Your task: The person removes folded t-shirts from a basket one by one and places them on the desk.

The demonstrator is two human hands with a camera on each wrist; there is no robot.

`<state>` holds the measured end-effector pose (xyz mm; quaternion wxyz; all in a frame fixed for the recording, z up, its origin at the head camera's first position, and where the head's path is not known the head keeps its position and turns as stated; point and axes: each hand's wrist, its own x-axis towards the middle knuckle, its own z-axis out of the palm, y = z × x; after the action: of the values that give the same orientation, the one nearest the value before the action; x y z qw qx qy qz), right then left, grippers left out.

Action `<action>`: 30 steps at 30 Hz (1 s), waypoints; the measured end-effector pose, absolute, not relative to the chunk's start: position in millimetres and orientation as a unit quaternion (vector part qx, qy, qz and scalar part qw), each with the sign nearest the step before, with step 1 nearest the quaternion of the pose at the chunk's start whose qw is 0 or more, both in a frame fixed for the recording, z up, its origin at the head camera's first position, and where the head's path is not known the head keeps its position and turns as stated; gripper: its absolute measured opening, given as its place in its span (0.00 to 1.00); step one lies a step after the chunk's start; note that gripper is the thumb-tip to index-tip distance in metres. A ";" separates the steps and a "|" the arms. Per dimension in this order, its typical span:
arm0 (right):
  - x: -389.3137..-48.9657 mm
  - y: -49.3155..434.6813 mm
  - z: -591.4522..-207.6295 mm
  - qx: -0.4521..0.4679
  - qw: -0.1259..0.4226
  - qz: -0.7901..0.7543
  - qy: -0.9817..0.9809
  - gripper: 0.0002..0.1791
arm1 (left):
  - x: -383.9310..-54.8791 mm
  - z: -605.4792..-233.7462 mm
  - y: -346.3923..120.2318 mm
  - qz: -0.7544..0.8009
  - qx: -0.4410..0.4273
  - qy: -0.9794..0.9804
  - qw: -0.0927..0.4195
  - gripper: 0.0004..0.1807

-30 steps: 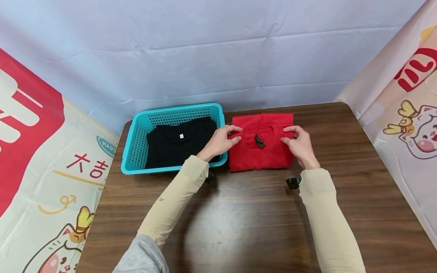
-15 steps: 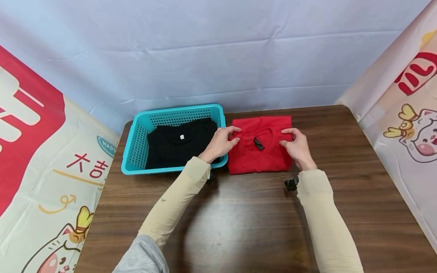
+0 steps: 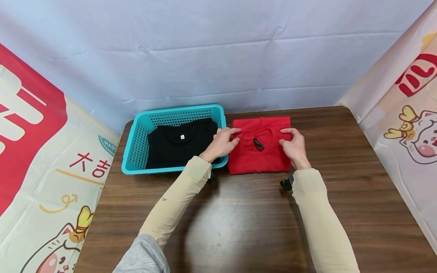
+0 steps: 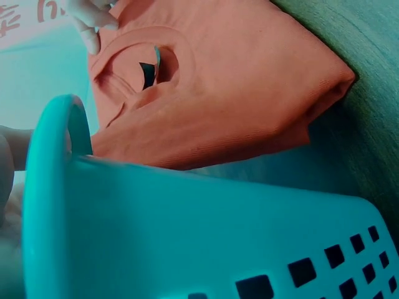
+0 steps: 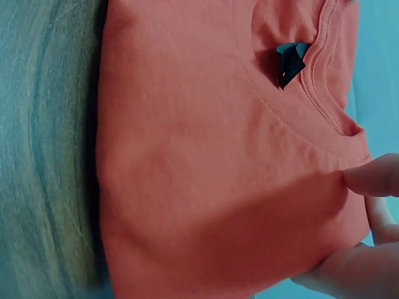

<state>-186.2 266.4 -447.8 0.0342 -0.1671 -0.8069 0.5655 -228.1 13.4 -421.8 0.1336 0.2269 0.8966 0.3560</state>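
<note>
A dark brown wood-grain worktop (image 3: 259,227) spreads beneath the fingers (image 3: 233,131), its rounded far corners beyond them. On the near side of the fingers, a soft pale glare (image 3: 218,223) lies on its surface. Past the fingers rises a creased, bluish-white sheet (image 3: 205,72). Well to their left, a printed banner (image 3: 27,201) shows red characters and a cartoon cat (image 3: 56,254); well to their right, another banner (image 3: 385,110) bears similar artwork.
</note>
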 end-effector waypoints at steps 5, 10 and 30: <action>-187.7 265.3 -447.2 -0.170 0.038 0.566 -0.806 0.21 | -228.5 -421.4 13.6 0.357 0.218 0.900 0.126 0.23; -189.0 262.6 -448.0 -0.185 0.034 0.578 -0.794 0.21 | -229.3 -421.9 13.7 0.364 0.202 0.900 0.130 0.23; -188.1 256.1 -449.1 -0.183 0.019 0.596 -0.782 0.24 | -230.7 -425.0 11.7 0.392 0.215 0.883 0.142 0.24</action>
<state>-188.1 256.1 -449.1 0.0194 -0.1827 -0.7820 0.5956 -230.7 11.7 -425.0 0.1420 0.2146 0.8833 0.3920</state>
